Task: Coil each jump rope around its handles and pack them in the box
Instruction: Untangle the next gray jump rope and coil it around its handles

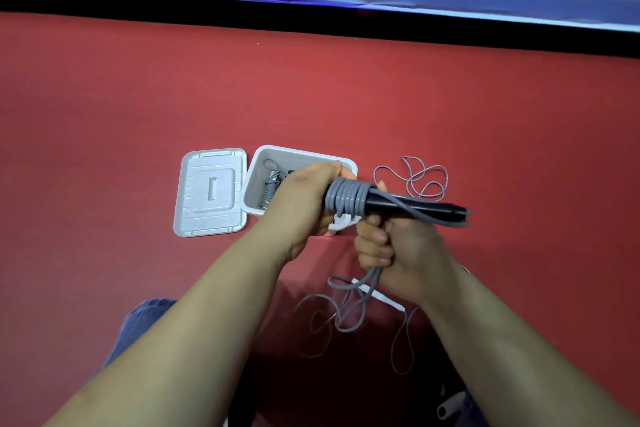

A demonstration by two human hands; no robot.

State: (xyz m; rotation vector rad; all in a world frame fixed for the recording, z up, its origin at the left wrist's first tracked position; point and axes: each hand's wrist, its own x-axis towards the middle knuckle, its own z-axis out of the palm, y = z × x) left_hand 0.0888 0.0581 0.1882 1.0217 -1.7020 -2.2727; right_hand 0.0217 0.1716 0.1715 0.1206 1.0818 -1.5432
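- Currently both hands are raised over the red floor, just in front of the box.
- Left hand: fingers curled round the near end of the black handles, which lie side by side and point right.
- Rope: grey, smooth, round in section; about six tight turns sit next to each other round the handles, right beside the left hand. Handle tips bare.
- Right hand: fist closed round several rope strands under the handles; loose loops hang from it to the floor.
- Box: white, open, on the floor behind the hands; a second coiled grey rope lies inside, at its left.
- Lid: white, flat on the floor, touching the box's left side.
- Thin grey cord in loose loops on the floor right of the box; cannot tell whether it belongs to the held rope.
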